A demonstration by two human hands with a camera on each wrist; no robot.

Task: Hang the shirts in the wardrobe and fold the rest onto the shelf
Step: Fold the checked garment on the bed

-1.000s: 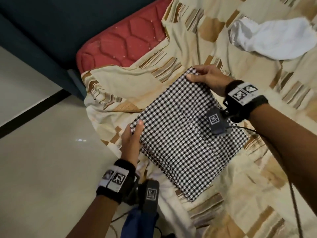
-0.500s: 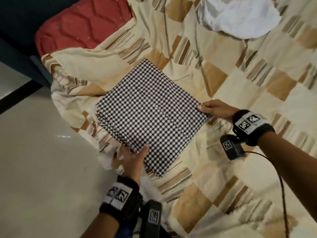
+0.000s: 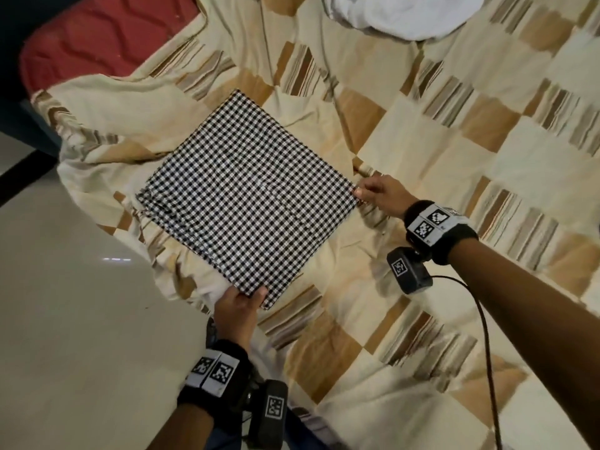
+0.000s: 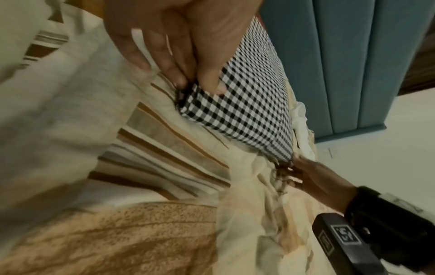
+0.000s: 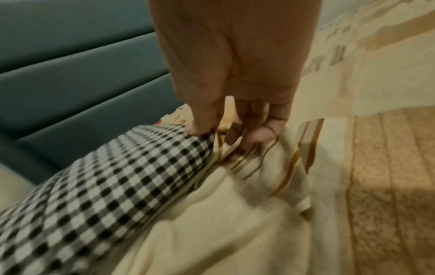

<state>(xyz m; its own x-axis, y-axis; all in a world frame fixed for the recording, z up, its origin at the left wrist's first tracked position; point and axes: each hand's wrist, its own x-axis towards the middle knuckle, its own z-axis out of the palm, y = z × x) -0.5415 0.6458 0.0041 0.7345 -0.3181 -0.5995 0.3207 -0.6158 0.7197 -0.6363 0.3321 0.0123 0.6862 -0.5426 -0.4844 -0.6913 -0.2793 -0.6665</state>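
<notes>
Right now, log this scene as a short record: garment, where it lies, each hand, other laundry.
garment: checked cloth, folded into a flat square
surface: patchwork bedspread, rumpled, on a bed with a red mattress showing at one corner
left hand: left hand pinches the cloth's near corner, thumb on top
right hand: right hand pinches the cloth's right corner
other laundry: white garment, loose, at the far edge of the bed, apart from the cloth
wardrobe, shelf: not in view
</notes>
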